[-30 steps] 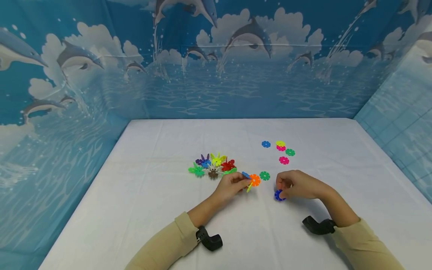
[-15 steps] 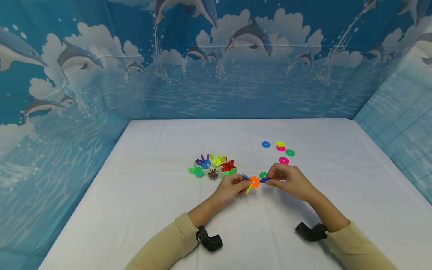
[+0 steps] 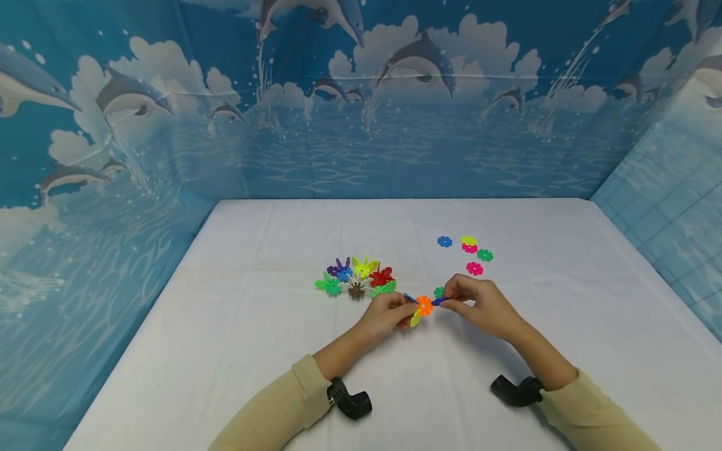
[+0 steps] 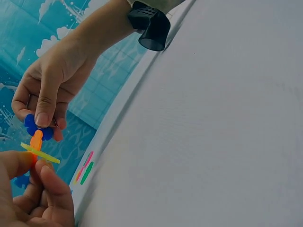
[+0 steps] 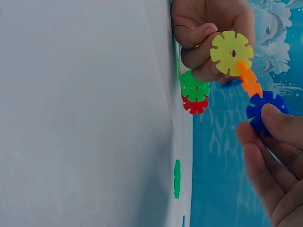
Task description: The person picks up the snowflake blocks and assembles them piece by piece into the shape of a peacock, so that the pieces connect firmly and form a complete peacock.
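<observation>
My left hand (image 3: pixel 389 312) pinches a small joined group of notched plastic discs. In it, an orange disc (image 3: pixel 424 305) carries a yellow disc (image 5: pixel 225 49) on the near side and a lighter blue disc (image 3: pixel 410 297) on the far side. A dark blue disc (image 5: pixel 255 109) is pinched between thumb and fingers of my right hand (image 3: pixel 479 304). Its edge meets the right edge of the orange disc, the two standing at an angle to each other in the right wrist view. My left fingers partly hide the group's inner end.
Left of the hands on the white tablecloth (image 3: pixel 271 351) sits a cluster of joined flower-like discs (image 3: pixel 356 289) in several colours. A loose green disc (image 3: pixel 439 292) lies just behind the right fingertips. Farther back are more loose discs, among them a pink one (image 3: pixel 474 269) and a blue one (image 3: pixel 444 242).
My right hand has lifted the dark blue disc off the cloth and brought it left to the orange disc's edge. My left hand stays put, its disc group tilting slightly.
</observation>
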The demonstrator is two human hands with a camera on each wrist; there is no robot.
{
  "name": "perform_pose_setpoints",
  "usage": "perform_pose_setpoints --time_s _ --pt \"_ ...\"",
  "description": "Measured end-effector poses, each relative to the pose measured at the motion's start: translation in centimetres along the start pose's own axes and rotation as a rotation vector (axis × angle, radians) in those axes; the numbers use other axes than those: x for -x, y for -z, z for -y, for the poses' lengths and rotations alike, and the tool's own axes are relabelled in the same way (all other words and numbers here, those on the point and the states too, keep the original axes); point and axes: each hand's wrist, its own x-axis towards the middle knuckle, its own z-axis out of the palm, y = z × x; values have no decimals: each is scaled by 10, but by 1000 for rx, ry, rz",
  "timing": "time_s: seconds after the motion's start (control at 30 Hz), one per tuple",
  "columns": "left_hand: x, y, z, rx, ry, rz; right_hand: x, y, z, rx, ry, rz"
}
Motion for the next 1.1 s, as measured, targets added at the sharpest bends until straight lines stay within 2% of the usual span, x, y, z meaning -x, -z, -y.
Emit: perform_pose_setpoints --time_s 0.2,0.53,0.8,0.97,1.03,1.1 --pt "2 2 -1 -10 -12 14 1 -4 3 45 23 13" --pt "0 4 3 -14 -14 49 3 -11 2 70 112 5" --pt "0 4 1 10 9 75 2 -3 5 24 27 41" --pt "1 2 2 -85 -5 31 1 7 7 -47 1 63" --pt "2 1 2 -181 -63 -6 1 10 9 -60 -12 73" --pt "3 0 1 -301 -168 -37 0 11 10 -61 -28 94"
